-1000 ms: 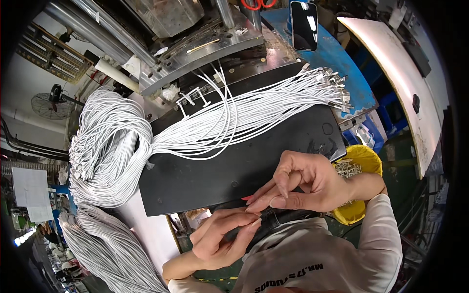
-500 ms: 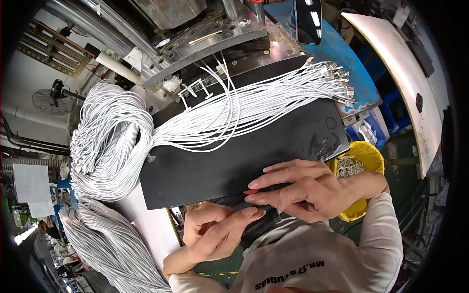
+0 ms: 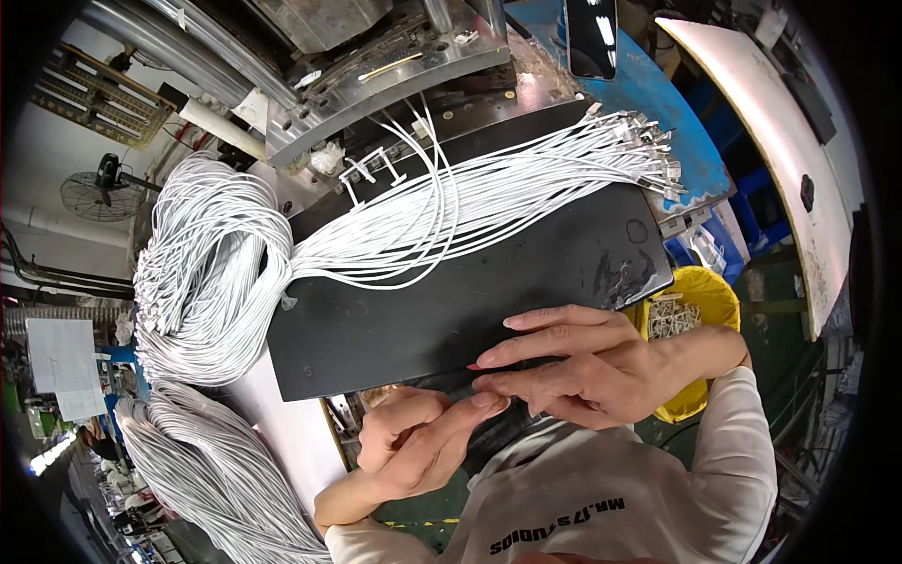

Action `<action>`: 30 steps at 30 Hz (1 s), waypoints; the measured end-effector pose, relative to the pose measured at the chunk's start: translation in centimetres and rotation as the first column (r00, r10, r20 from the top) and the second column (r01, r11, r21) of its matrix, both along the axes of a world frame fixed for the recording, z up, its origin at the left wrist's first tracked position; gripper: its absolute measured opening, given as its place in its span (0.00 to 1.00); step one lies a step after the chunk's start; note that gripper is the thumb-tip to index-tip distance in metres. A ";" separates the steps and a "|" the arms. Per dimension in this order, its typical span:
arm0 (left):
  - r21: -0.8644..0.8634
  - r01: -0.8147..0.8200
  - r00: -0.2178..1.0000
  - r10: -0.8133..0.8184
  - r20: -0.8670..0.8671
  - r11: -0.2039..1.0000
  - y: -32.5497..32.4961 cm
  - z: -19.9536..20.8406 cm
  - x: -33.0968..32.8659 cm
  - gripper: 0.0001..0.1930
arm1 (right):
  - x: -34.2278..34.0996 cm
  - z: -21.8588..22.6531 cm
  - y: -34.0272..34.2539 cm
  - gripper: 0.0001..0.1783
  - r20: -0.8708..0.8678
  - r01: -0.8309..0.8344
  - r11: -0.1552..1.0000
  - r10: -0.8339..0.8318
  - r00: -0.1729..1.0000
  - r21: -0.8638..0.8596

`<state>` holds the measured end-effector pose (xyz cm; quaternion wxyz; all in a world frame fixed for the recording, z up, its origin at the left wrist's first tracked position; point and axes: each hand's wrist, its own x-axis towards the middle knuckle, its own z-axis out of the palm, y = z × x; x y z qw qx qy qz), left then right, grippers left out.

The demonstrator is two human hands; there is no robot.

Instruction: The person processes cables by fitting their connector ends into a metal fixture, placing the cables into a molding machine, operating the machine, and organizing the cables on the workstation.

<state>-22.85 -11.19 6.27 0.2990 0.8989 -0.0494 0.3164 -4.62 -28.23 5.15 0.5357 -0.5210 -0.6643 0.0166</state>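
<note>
My left hand (image 3: 413, 437) is in front of the near edge of a black mat (image 3: 404, 329), its fingers curled and thumb pressed against them; whatever it may grip is hidden. From the right, my right hand (image 3: 583, 367) reaches over the same edge. A small red piece (image 3: 474, 367) shows between its fingertips, mostly covered, its kind unclear. The tips of both hands almost meet. Across the mat behind them lies a bundle of white cables (image 3: 470, 197), with metal connectors (image 3: 648, 150) at its right end.
Coiled white cables (image 3: 216, 273) lie left, above another cable bundle (image 3: 216, 470). A metal press (image 3: 395, 75) stands behind the mat, a cotton swab (image 3: 390, 68) on its plate. At right are a phone (image 3: 591, 38) and a yellow-lined bin (image 3: 709, 296) holding white scraps.
My left hand's fingertips have moved up and right, closer to my right hand's. Less of the red piece shows now. The cables stay in place; the whole view has shifted slightly.
</note>
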 end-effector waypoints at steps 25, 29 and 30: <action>-0.124 0.103 0.984 -0.119 -0.131 0.987 -0.7 -0.1 1.4 0.15 | 1.7 -0.1 -1.4 0.12 -0.235 -0.260 0.946 0.213 0.948 -0.193; -0.095 0.089 0.987 -0.100 -0.122 0.992 -0.3 0.6 1.3 0.14 | 2.2 0.4 -1.5 0.15 -0.224 -0.210 0.950 0.158 0.962 -0.232; -0.077 0.075 0.990 -0.083 -0.116 0.994 0.0 0.6 1.3 0.14 | 2.6 0.2 -1.3 0.15 -0.217 -0.196 0.949 0.144 0.966 -0.246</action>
